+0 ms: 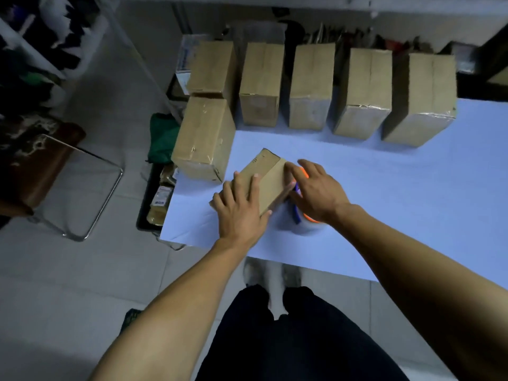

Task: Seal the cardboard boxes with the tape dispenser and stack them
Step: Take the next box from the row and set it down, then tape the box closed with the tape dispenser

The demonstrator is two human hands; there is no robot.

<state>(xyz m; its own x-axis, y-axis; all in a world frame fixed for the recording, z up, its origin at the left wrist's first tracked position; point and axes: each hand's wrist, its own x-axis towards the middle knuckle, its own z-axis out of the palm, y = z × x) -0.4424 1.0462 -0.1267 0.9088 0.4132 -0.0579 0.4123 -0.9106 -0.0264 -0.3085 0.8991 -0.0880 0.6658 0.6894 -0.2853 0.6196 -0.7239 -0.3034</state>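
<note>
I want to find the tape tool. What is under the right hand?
Under the right hand lies the tape dispenser: orange and blue parts and a clear tape roll show. The hand covers its middle, so its handle cannot be seen.

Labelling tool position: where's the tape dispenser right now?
Head view, centre: the tape dispenser sits on the table under the right hand, against the right side of the small box that the left hand presses.

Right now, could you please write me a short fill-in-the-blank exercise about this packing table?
1. The left hand lies flat on the small ___.
2. The tape dispenser sits under the ___ hand.
3. Along the far edge of the table, the back row holds ___ boxes.

Missing words: box; right; five
</note>
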